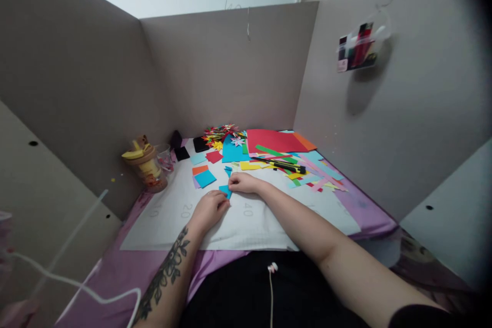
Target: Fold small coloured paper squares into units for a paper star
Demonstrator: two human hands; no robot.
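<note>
A small piece of blue paper [225,190] lies between my two hands on the white sheet. My left hand [210,210] has its fingers curled and pressed on the paper's lower left part. Opposite it, my right hand [243,183] pinches the right side of the same piece, fingers closed. Just beyond the right fingertips shows a narrow blue paper bit [228,170]; whether it joins the held piece I cannot tell. To the left lies a stack of small squares, with a blue square [205,179] on top and an orange square [200,169] behind.
Red sheets [274,141] lie at the back right. A yellow-black utility knife [286,165] rests among paper strips [307,180]. Folded paper stars [221,134] are heaped at the back. A decorated cup [149,166] and a clear cup [164,158] stand left. Grey panels [230,72] enclose the table.
</note>
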